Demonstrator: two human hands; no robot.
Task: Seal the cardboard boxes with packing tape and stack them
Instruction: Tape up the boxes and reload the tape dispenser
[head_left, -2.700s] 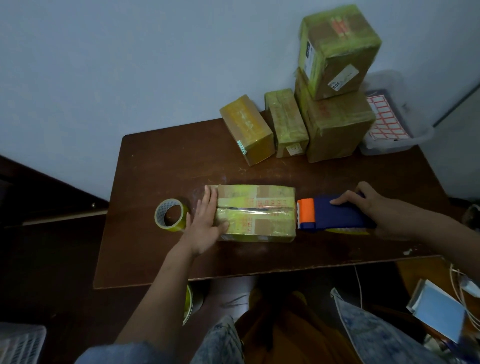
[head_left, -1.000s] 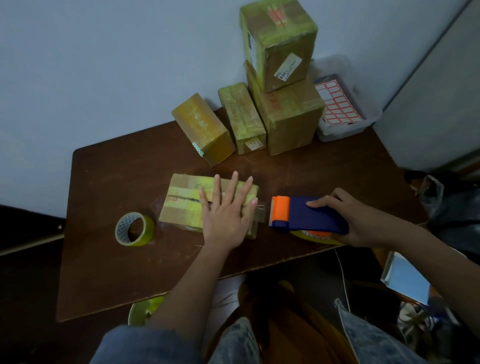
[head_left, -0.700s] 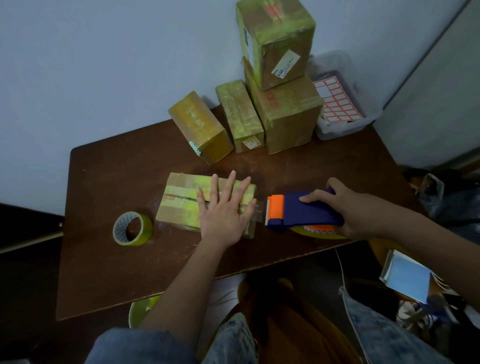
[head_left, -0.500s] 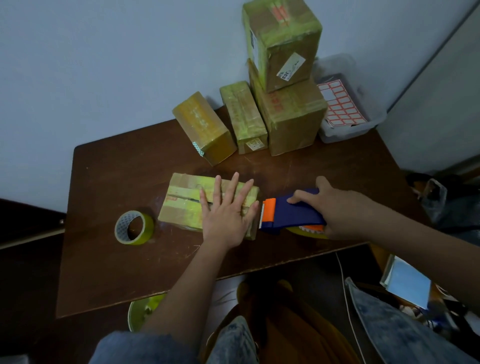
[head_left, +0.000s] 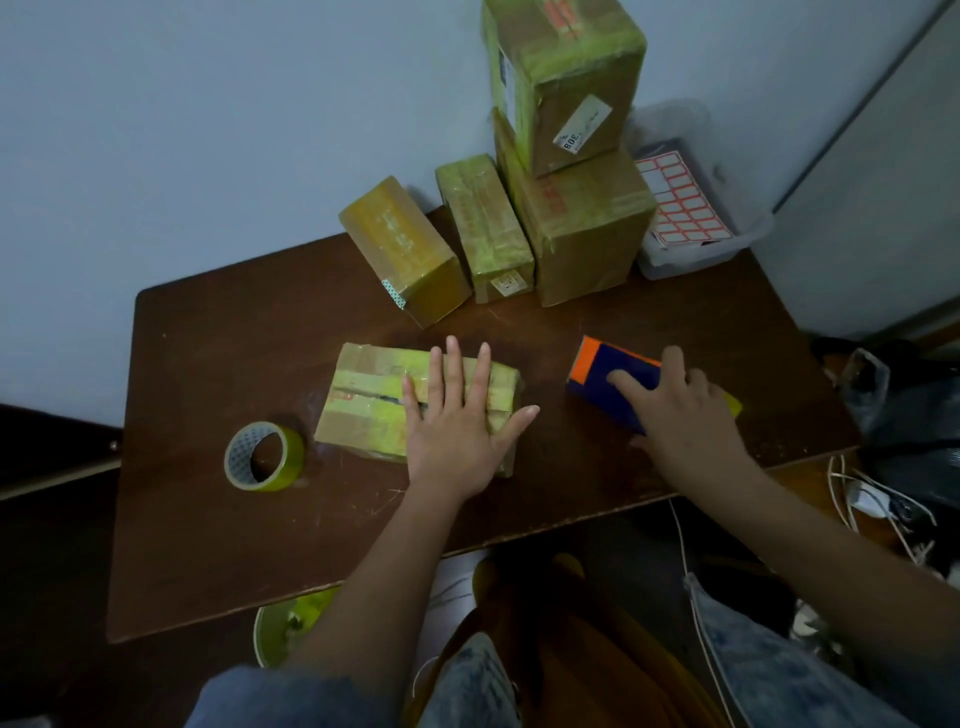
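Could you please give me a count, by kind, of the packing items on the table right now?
Cardboard boxes: 5 (one under the left hand at, three on the table at the wall, one stacked on top)
Loose tape rolls: 1
Tape dispensers: 1, under the right hand
Clear label tubs: 1
Total: 8

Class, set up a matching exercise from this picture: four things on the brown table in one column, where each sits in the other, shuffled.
1. yellow-green tape roll
2. blue and orange tape dispenser
3. clear plastic tub of red-bordered labels
4. flat taped cardboard box

A. under the left hand
B. far right corner
C. under the right hand
D. standing alone, left

Pairs: 1-D, 2-C, 3-B, 4-A
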